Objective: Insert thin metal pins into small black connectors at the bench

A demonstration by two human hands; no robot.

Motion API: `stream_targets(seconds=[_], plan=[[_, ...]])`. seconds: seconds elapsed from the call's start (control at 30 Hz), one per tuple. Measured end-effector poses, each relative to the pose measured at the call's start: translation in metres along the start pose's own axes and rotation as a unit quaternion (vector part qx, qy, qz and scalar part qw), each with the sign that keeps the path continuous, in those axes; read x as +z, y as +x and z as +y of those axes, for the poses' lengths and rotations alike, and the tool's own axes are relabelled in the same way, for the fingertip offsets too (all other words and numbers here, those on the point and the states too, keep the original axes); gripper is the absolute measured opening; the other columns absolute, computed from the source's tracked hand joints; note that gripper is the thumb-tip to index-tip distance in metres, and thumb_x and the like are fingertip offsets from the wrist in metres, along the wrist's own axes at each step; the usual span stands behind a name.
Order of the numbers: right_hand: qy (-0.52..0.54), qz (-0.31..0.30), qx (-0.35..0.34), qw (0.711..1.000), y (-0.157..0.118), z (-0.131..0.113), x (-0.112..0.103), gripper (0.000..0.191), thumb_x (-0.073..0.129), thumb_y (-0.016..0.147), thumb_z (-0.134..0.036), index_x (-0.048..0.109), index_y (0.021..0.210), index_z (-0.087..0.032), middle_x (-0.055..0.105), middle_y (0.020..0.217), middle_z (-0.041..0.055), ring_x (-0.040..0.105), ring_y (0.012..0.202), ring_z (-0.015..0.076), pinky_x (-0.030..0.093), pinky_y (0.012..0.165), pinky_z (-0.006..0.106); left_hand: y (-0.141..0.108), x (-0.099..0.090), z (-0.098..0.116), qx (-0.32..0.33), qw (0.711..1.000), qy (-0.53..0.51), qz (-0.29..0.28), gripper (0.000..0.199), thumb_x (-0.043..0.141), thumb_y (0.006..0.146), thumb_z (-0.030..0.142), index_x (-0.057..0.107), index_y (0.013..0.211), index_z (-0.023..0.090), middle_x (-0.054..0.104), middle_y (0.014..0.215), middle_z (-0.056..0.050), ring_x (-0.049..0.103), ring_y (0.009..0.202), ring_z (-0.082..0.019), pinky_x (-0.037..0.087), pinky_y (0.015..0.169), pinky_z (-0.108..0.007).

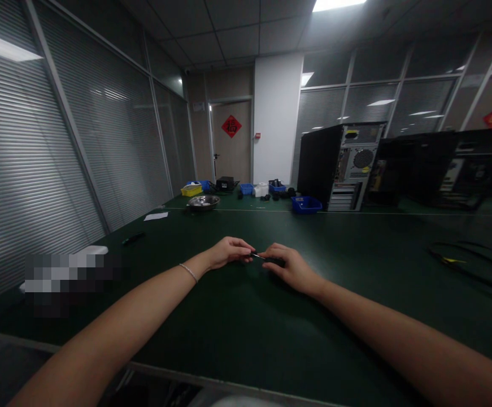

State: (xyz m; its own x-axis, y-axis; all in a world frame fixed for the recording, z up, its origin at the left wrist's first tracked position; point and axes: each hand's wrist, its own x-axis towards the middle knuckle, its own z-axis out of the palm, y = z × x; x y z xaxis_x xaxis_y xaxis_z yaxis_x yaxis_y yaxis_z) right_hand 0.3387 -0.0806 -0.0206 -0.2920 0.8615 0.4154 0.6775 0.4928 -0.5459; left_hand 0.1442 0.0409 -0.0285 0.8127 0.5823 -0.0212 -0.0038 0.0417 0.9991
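Observation:
Over the middle of the dark green table (237,333), my left hand (230,252) pinches a small black piece (253,253) between its fingertips. Facing it from the right, my right hand (290,265) is closed round a dark handle, mostly hidden by the fingers. A thin metal shaft (259,256) bridges the short gap between the hands, its left end at the black piece. The exact kind of tool and piece is too small to tell.
Farther back stand a metal bowl (204,202), a yellow tray (191,191), a blue bin (307,205) and a computer tower (341,167). Black cables (478,265) lie at right. A dark tool (133,238) and white paper (156,216) lie at left.

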Motion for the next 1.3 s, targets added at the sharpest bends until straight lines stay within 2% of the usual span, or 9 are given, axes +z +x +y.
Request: stream_targets(seconds=[0.5,0.77,1.1,1.17,1.3], plan=[[-0.039,0.014,0.018,0.999,0.001,0.006,0.003,0.024,0.054,0.082,-0.027,0.062,0.104,-0.022,0.058,0.097,0.0050,0.055,0.085,0.0170,0.044,0.075,0.030,0.002,0.005,-0.001,0.040,0.999,0.024,0.003,0.040,0.069,0.067,0.033,0.061,0.099,0.010,0.064,0.082,-0.008,0.059,0.071,-0.013,0.045,0.074,-0.031],[-0.019,0.006,0.018,1.000,0.001,0.005,0.002,0.025,0.053,0.082,-0.029,0.062,0.103,-0.020,0.058,0.095,0.0046,0.055,0.081,0.0159,0.044,0.070,0.028,0.004,0.004,-0.003,0.058,0.997,0.054,0.009,0.035,0.066,0.069,0.036,0.061,0.093,0.011,0.061,0.078,-0.006,0.055,0.068,-0.011,0.043,0.069,-0.027],[-0.032,0.031,0.042,0.998,0.002,0.007,0.003,0.023,0.051,0.082,-0.028,0.062,0.102,-0.021,0.059,0.094,0.0041,0.054,0.080,0.0164,0.043,0.070,0.029,0.008,0.007,-0.007,0.103,0.979,0.161,0.078,0.038,0.049,0.079,0.046,0.059,0.094,0.013,0.055,0.077,-0.002,0.046,0.060,-0.008,0.035,0.055,-0.020],[-0.038,0.041,0.043,0.998,0.002,0.008,0.004,0.023,0.051,0.082,-0.028,0.062,0.102,-0.021,0.060,0.093,0.0041,0.054,0.080,0.0163,0.043,0.070,0.029,0.008,0.008,-0.008,0.100,0.974,0.189,0.077,0.038,0.048,0.079,0.048,0.059,0.088,0.012,0.055,0.076,-0.002,0.046,0.060,-0.008,0.035,0.055,-0.021],[-0.036,0.050,0.055,0.997,0.003,0.010,0.004,0.023,0.051,0.082,-0.028,0.062,0.101,-0.021,0.060,0.093,0.0044,0.055,0.080,0.0164,0.043,0.070,0.029,0.004,0.012,-0.005,0.096,0.958,0.266,0.037,0.042,0.042,0.080,0.051,0.058,0.081,0.013,0.055,0.071,-0.001,0.047,0.063,-0.010,0.036,0.059,-0.022]])
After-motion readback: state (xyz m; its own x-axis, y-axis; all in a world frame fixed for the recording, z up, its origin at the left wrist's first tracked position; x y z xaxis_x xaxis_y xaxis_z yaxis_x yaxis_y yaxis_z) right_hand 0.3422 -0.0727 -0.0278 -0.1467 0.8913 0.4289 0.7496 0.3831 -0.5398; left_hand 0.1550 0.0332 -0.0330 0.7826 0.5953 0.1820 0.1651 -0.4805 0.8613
